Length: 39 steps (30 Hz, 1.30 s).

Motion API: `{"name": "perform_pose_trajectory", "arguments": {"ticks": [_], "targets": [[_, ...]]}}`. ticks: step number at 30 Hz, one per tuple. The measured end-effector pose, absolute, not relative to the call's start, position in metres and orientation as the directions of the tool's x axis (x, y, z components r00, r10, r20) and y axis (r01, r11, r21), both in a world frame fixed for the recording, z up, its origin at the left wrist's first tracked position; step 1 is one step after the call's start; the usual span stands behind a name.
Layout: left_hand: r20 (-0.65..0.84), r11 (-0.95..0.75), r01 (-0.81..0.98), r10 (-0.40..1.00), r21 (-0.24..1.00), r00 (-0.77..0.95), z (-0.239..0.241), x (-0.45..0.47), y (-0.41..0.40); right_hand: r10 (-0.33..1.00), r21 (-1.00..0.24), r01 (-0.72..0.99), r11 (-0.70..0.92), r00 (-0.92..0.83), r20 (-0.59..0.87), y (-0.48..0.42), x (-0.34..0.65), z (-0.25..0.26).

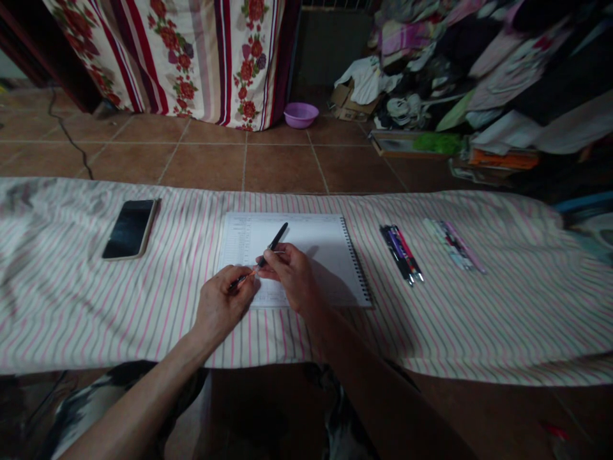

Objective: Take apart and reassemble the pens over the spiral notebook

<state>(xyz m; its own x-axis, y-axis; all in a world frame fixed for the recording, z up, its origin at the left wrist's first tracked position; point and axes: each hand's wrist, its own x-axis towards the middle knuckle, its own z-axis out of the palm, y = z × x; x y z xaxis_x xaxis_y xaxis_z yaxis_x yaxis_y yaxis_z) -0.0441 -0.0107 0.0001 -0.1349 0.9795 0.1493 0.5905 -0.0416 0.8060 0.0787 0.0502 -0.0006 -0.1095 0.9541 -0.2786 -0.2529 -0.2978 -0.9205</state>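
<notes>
A black pen (278, 236) points up and away, pinched between the thumb and fingers of my right hand (292, 271). My left hand (225, 297) is closed on a thin dark piece with an orange end (246, 278); its exact kind is hard to make out. The fingertips of both hands nearly meet, and the lower end of the pen is close to the orange end. Below them lies an open spiral-bound notebook (325, 243), with printed lines at its left side and the coil along its right edge. My hands hide part of the page.
A smartphone (128, 230) lies at the left on the striped cloth (186, 236). Right of the notebook are a bunch of dark pens (401, 254) and a bunch of lighter pens (454, 245). On the floor beyond stand a purple basin (301, 116) and piled clothes (366, 80).
</notes>
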Motion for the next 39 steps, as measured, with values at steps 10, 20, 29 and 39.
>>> {"name": "perform_pose_trajectory", "arguments": {"ticks": [10, 20, 29, 39], "targets": [[0.157, -0.055, 0.610, 0.981, 0.791, -0.115, -0.0011, -0.0451, -0.0108, 0.946, -0.911, -0.259, -0.321, -0.135, -0.295, 0.0487, 0.0797, 0.0080], [0.120, -0.014, 0.520, 0.978, 0.854, -0.170, -0.0011, -0.0436, -0.0098, 0.962, -0.927, -0.261, -0.268, -0.119, -0.244, 0.0498, 0.0776, 0.0028], [0.090, 0.015, 0.495, 0.978, 0.869, -0.187, 0.0011, -0.0424, -0.0100, 0.964, -0.926, -0.278, -0.255, -0.146, -0.222, 0.0481, 0.0779, 0.0036], [0.102, 0.003, 0.524, 0.980, 0.852, -0.171, 0.0029, -0.0434, -0.0087, 0.968, -0.926, -0.294, -0.236, -0.158, -0.196, 0.0457, 0.0783, 0.0039]]}}
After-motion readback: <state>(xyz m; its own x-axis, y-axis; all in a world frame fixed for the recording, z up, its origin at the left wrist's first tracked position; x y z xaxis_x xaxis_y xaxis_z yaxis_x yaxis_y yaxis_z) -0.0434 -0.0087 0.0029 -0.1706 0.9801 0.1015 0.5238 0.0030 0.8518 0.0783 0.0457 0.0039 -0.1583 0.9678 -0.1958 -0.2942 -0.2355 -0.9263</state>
